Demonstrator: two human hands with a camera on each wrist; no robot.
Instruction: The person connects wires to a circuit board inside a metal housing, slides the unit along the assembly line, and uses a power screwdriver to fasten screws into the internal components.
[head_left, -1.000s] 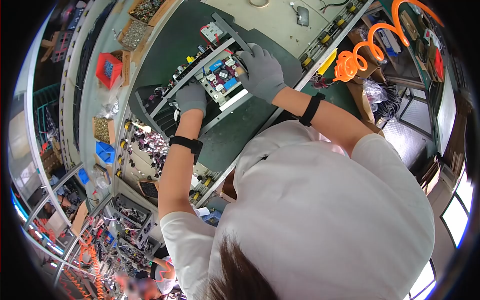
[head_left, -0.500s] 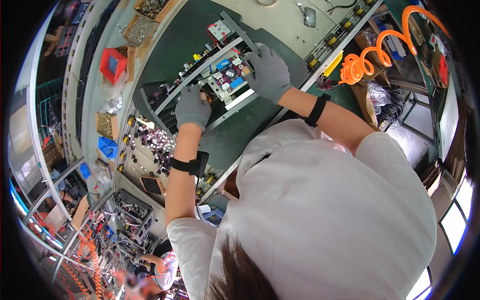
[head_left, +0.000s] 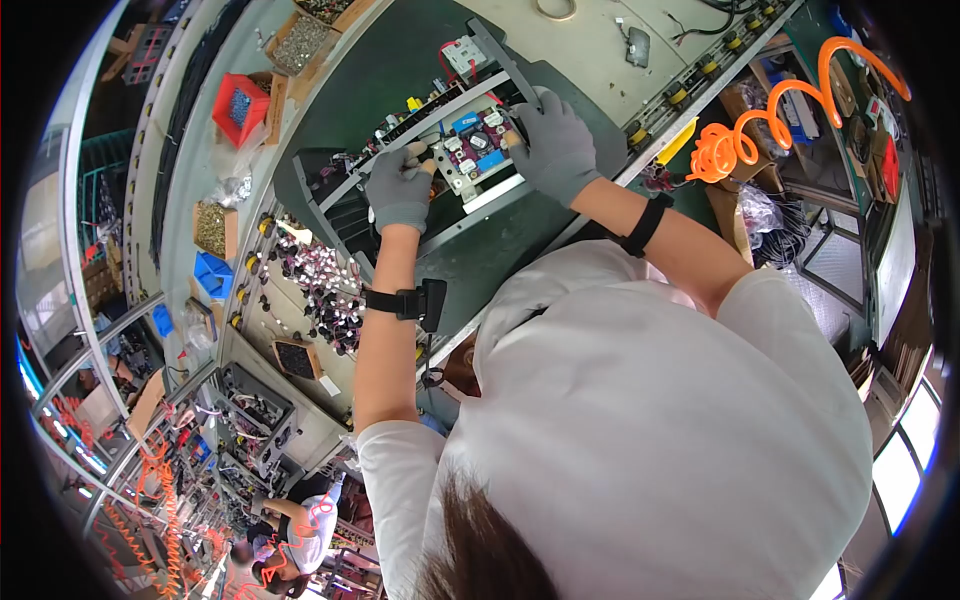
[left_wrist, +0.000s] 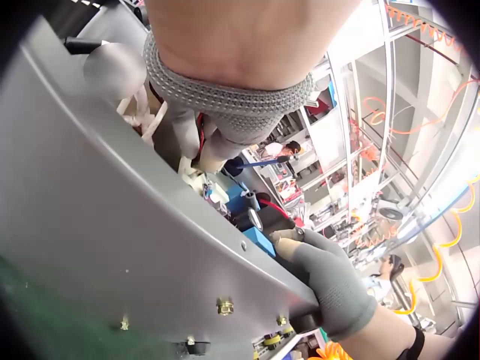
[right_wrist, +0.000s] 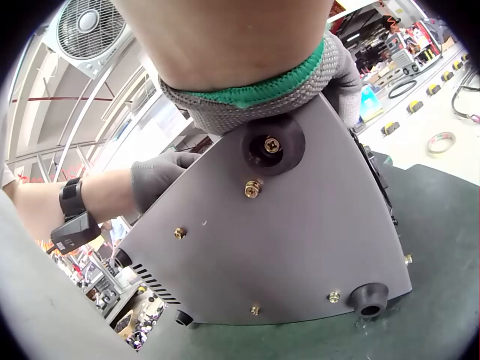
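Note:
A grey metal chassis (head_left: 455,232) sits tilted on the green mat, with a circuit board (head_left: 476,150) of blue and dark components inside. My gloved left hand (head_left: 400,190) reaches into it beside the board's left end. In the left wrist view its bent fingers (left_wrist: 214,150) come down by a red wire and a white connector (left_wrist: 196,180); I cannot tell whether they pinch anything. At the other end my gloved right hand (head_left: 558,145) grips the chassis's end plate. Screws (right_wrist: 253,188) and black round feet (right_wrist: 369,298) stud the chassis's underside in the right wrist view.
Parts bins, among them a red bin (head_left: 241,107) and a blue bin (head_left: 213,274), line the far side. A pile of small wired parts (head_left: 322,290) lies left of the mat (head_left: 510,225). An orange coiled hose (head_left: 713,153) hangs at right. Another person (head_left: 310,530) works at lower left.
My left hand rises out from deeper inside the chassis and shifts toward the board, its thumb and forefinger coming into sight. The right hand keeps its grip. The whole head view shifts slightly.

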